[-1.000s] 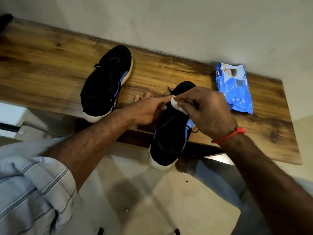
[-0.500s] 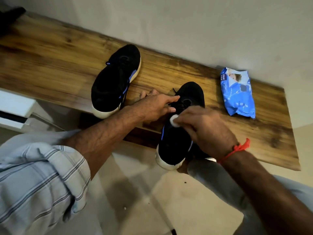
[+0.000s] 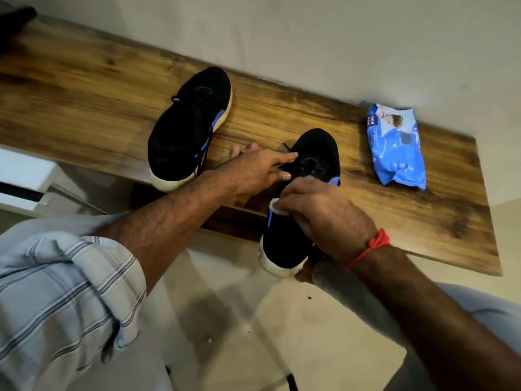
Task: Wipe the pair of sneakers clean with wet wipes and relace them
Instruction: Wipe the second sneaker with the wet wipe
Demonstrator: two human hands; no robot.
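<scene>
Two black sneakers with blue accents and white soles lie on a wooden bench point(image 3: 84, 108). The right sneaker point(image 3: 315, 153) overhangs the bench's front edge. My left hand point(image 3: 253, 167) rests on its left side with fingers straight, steadying it. My right hand point(image 3: 321, 215) grips a bunched white wet wipe point(image 3: 276, 206) and presses it on the sneaker's upper near the laces. The left sneaker point(image 3: 189, 128) lies untouched further left, heel toward me.
A blue wet-wipes pack point(image 3: 394, 145) lies on the bench to the right, near the wall point(image 3: 310, 38). A dark object point(image 3: 14, 18) sits at the bench's far left end. Below the bench is a pale tiled floor point(image 3: 225, 320). My knees are in the foreground.
My right hand has dragged the wipe from the sneaker's toe area back along the upper toward the heel. My left hand has stayed on the sneaker's side.
</scene>
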